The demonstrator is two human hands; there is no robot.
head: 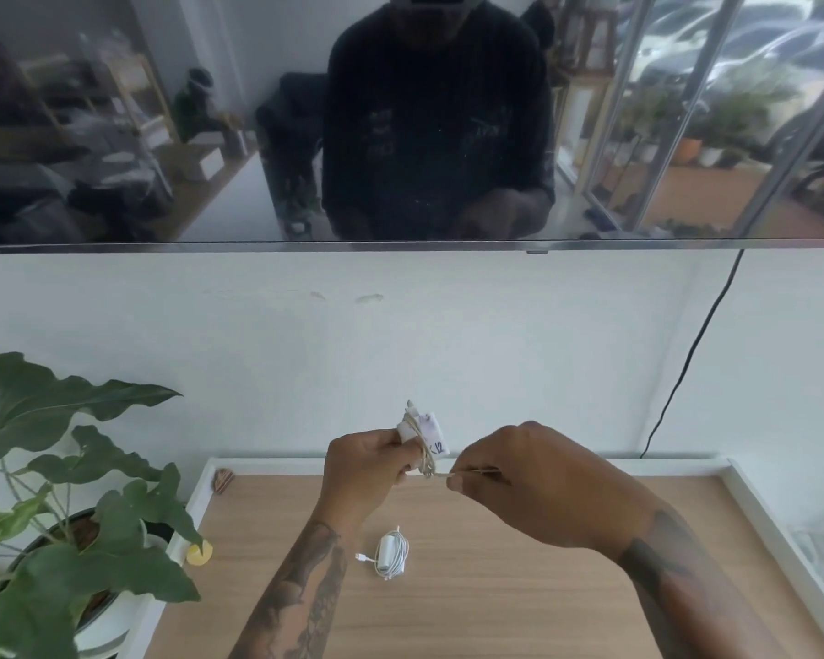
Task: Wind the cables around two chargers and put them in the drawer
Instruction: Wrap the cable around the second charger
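My left hand point(369, 463) grips a white charger point(424, 428) with a handwritten label, held up above the back of the wooden top. Its pale cable point(426, 461) is looped several times around the charger body. My right hand point(529, 487) pinches the free end of that cable just to the right of the charger. A second white charger point(391, 554) lies on the wooden top below my hands, its white cable coiled around it and the plug end sticking out to the left. No drawer is in view.
The wooden top point(495, 587) has a raised white rim point(771, 520). A leafy potted plant point(67, 506) stands at the left, with a small yellow object point(200, 553) by the rim. A dark screen point(400, 116) hangs on the wall above; a black cord point(686, 363) runs down at right.
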